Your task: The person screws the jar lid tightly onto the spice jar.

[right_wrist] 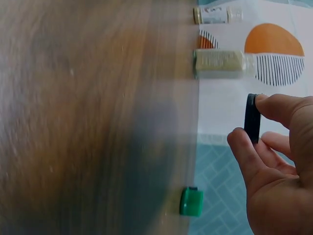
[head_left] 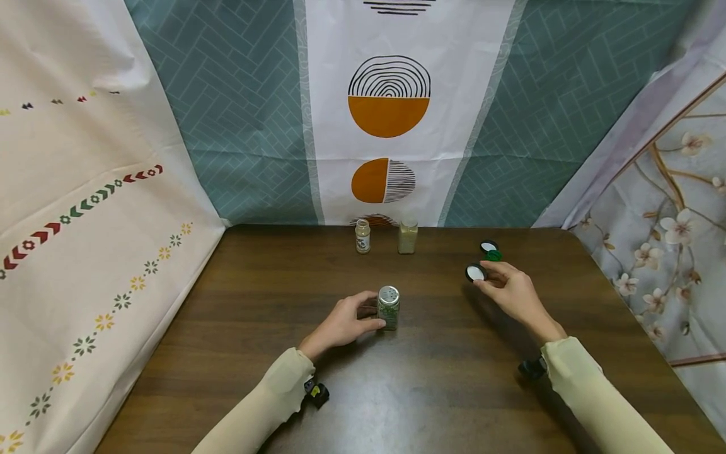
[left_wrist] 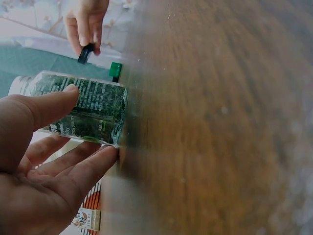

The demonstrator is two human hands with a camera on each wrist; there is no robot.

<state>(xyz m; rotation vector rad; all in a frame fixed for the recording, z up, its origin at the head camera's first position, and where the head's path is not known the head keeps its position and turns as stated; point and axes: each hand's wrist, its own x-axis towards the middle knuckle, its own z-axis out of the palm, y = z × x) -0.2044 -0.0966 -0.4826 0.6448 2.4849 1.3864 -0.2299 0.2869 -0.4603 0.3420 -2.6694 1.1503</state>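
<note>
Head view. Herb shaker jar (head_left: 388,310), clear glass with green dried leaf and a perforated silver top: upright near the middle of the bench (head_left: 272,296), long axis vertical, holes facing up. Left hand (head_left: 345,321): gripping the jar from the side, thumb in front, fingers behind. Black screw cap (head_left: 475,272), white liner: pinched between thumb and fingers of the right hand (head_left: 513,291), raised off the wood, liner facing up, well apart from the jar. Toward the back edge: small labelled bottle (head_left: 363,238) and square-sided spice jar (head_left: 407,238), both upright, side by side, apart. Beyond the right hand: second black cap (head_left: 488,245), liner up, and green cap (head_left: 494,255), close together. Backdrop: printed cloth (head_left: 388,116), orange half-discs with black lines.

Left wrist view, turned sideways. Herb shaker jar: base toward the bench, shoulder pointing away from it; thumb laid across the printed side, fingers along the opposite side.

Right wrist view, also turned sideways. Held black cap: edge-on, its flat disc roughly parallel to the bench top, thumb on one rim, fingertips on the other.
</note>
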